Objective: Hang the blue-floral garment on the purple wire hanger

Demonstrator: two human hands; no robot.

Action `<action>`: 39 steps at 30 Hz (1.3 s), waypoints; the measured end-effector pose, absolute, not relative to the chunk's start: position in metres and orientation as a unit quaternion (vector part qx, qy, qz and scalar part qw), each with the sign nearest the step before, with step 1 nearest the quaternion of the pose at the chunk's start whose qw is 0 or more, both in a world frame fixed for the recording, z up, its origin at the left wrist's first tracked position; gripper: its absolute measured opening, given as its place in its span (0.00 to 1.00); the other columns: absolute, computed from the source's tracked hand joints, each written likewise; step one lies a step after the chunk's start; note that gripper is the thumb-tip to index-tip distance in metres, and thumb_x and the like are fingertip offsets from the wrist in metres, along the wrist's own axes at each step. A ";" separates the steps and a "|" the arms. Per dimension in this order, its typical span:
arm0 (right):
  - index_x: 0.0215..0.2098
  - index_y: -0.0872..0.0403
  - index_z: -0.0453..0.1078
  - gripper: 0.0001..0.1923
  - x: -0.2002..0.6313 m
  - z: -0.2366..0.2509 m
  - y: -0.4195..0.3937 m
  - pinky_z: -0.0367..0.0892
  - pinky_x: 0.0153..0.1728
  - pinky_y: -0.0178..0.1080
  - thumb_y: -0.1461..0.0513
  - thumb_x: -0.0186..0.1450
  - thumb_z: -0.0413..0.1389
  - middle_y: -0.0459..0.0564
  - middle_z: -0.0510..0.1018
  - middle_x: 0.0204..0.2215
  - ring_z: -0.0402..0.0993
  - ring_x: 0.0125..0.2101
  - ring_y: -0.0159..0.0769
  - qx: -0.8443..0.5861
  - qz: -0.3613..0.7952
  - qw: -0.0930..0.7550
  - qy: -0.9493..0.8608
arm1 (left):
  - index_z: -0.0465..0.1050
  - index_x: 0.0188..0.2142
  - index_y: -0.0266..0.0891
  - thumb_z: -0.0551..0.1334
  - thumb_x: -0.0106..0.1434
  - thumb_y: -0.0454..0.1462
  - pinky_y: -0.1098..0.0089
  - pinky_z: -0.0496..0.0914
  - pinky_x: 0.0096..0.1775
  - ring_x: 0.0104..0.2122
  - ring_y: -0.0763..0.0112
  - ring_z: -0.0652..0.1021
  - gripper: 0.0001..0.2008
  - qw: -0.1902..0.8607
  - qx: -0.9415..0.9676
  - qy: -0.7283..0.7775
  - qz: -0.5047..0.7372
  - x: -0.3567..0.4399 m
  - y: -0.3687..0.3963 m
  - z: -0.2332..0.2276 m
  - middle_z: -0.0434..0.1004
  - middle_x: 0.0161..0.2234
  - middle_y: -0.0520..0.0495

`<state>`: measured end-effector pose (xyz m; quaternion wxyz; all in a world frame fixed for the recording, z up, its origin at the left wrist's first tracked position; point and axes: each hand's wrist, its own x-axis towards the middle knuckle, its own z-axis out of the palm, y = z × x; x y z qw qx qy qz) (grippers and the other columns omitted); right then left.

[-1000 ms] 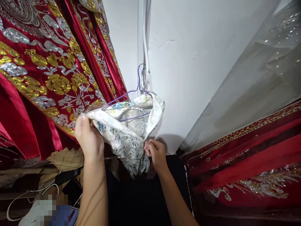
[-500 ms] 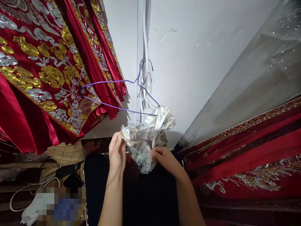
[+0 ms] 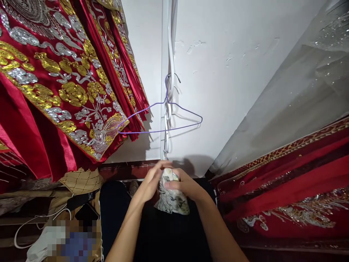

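A small white garment (image 3: 174, 202) with a grey, green and yellow print and ruffled, gathered fabric is bunched up above my lap. My right hand (image 3: 187, 183) grips it from the right, thumb across its front. Against its upper left side is my left hand (image 3: 152, 178), fingers curved over the top edge and partly hidden behind the cloth. A purple wire hanger (image 3: 141, 133) hangs bare in front of the wall, above both hands.
White straps (image 3: 169, 43) run down the wall (image 3: 218, 83). Red embroidered garments (image 3: 73, 94) hang at left. A sheer sparkly cover (image 3: 272, 105) and red beaded cloth (image 3: 300, 189) are at right. A phone (image 3: 86, 214) and white cable (image 3: 19, 233) lie lower left.
The garment has come off the hanger and down toward my lap, bunched smaller. Both hands have moved closer together around it. The hanger has swung flatter against the wall.
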<state>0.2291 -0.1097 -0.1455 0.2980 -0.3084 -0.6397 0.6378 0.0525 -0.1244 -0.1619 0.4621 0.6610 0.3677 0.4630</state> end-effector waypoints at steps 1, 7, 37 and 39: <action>0.29 0.55 0.71 0.10 0.237 -0.139 -0.103 0.63 0.27 0.34 0.57 0.58 0.64 0.43 0.72 0.23 0.66 0.24 0.31 -0.302 0.616 0.270 -0.675 | 0.75 0.46 0.38 0.44 0.74 0.52 0.61 0.70 0.48 0.42 0.59 0.76 0.28 0.465 0.693 0.369 0.409 0.047 -0.123 -0.168 0.78 0.41 0.42; 0.35 0.53 0.80 0.12 0.266 -0.097 -0.037 0.68 0.35 0.36 0.65 0.59 0.54 0.47 0.81 0.32 0.75 0.34 0.38 -0.397 0.332 0.374 -0.770 | 0.73 0.32 0.39 0.53 0.71 0.51 0.68 0.64 0.33 0.28 0.66 0.71 0.21 0.346 0.774 0.474 0.236 -0.001 -0.120 -0.182 0.74 0.27 0.49; 0.73 0.61 0.47 0.53 0.341 -0.063 0.046 0.69 0.35 0.42 0.58 0.54 0.61 0.50 0.79 0.31 0.75 0.30 0.43 -0.556 0.088 0.429 -0.706 | 0.75 0.50 0.39 0.55 0.70 0.40 0.66 0.70 0.46 0.44 0.62 0.78 0.15 0.121 0.745 0.479 0.449 -0.043 -0.039 -0.053 0.80 0.46 0.45; 0.72 0.63 0.50 0.53 0.346 -0.058 0.061 0.69 0.36 0.43 0.54 0.54 0.62 0.53 0.79 0.34 0.75 0.34 0.46 -0.568 0.072 0.374 -0.730 | 0.74 0.51 0.40 0.55 0.71 0.40 0.67 0.69 0.44 0.42 0.63 0.78 0.15 0.114 0.750 0.485 0.435 -0.040 -0.041 -0.050 0.80 0.44 0.47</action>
